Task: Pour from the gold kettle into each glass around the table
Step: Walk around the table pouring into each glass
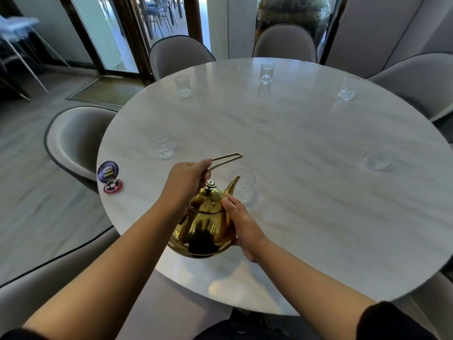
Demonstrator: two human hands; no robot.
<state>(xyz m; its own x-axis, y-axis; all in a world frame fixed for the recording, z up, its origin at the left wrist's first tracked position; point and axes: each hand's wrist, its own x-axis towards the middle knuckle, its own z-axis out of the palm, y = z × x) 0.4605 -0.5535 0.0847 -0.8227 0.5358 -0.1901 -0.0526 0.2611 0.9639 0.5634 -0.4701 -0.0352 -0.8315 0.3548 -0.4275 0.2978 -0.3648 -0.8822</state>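
Observation:
A shiny gold kettle (pixel 204 224) hangs above the near edge of the round marble table (pixel 306 148), tilted forward. My left hand (pixel 186 180) grips its thin wire handle. My right hand (pixel 241 227) presses against the kettle's right side and lid rim. The spout tip sits at the rim of the nearest clear glass (pixel 242 186). Several more clear glasses stand around the table: left (pixel 163 144), far left (pixel 183 85), far middle (pixel 266 73), far right (pixel 348 89) and right (pixel 377 159). I cannot tell whether liquid is flowing.
Two round badges, one blue (pixel 107 171) and one red (pixel 113 187), lie at the table's left edge. Grey padded chairs (pixel 73 141) ring the table, with others at the back (pixel 176 55) and the right side (pixel 416 82). Glass doors stand behind.

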